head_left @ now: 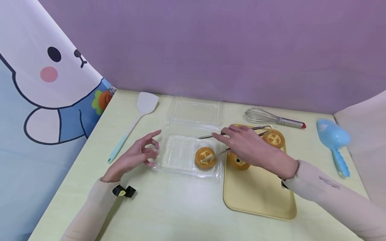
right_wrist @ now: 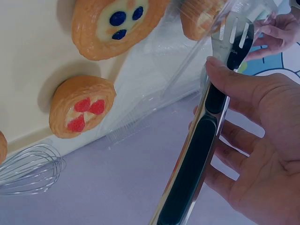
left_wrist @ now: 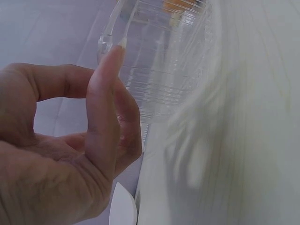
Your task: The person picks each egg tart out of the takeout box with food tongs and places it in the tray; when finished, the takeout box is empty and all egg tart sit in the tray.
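My right hand (head_left: pixel 245 144) holds metal tongs (right_wrist: pixel 192 159) with dark handle grips, thumb on one side and fingers on the other. The tongs' arms are spread; one tip lies over a round tart (head_left: pixel 205 152) in the clear plastic container (head_left: pixel 181 155). That container stands with its lid (head_left: pixel 196 112) folded back. At its left edge is my left hand (head_left: pixel 137 155), fingers loosely bent, fingertips right at the rim. Below my right hand, a tan tray (head_left: pixel 259 197) bears a tart with blue berries (right_wrist: pixel 119 26), one with red pieces (right_wrist: pixel 84 107) and another tart (head_left: pixel 273 139).
A white spatula (head_left: pixel 147 103) with a mint handle lies at the left. Behind the tray is a wire whisk (head_left: pixel 262 115), and a blue scoop (head_left: pixel 333 135) lies at the far right. A purple backdrop (head_left: pixel 211 50) rises along the table's back edge.
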Demonstrator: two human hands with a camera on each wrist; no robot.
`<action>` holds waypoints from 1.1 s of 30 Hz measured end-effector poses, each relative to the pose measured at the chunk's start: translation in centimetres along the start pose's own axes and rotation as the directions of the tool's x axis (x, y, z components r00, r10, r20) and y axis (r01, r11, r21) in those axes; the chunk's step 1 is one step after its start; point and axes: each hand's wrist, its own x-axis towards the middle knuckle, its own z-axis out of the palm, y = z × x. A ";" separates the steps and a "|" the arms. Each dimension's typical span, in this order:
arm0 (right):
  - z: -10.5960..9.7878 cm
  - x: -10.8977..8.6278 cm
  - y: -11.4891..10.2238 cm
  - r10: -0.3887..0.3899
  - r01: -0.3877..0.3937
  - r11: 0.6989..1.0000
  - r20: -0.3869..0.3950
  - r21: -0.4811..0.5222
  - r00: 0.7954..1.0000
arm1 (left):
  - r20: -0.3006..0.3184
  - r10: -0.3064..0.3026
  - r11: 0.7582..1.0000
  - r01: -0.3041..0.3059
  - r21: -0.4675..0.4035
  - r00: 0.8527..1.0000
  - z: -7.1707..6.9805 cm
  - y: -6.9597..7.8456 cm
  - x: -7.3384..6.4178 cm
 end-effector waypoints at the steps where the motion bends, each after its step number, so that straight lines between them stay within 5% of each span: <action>1: 0.1 0.1 0.0 0.000 0.000 1.000 -0.003 0.002 1.000 | -0.001 -0.001 1.000 0.001 -0.001 1.000 0.0 0.0 0.0; 16: 1.7 1.7 0.1 0.042 -0.041 0.998 -0.023 0.057 0.999 | -0.009 -0.011 1.000 0.011 0.004 1.000 0.1 -0.1 0.0; 33: 0.1 1.1 -0.7 0.016 -0.017 0.999 0.047 0.028 0.999 | -0.013 -0.018 1.000 0.018 0.021 1.000 0.1 0.0 0.2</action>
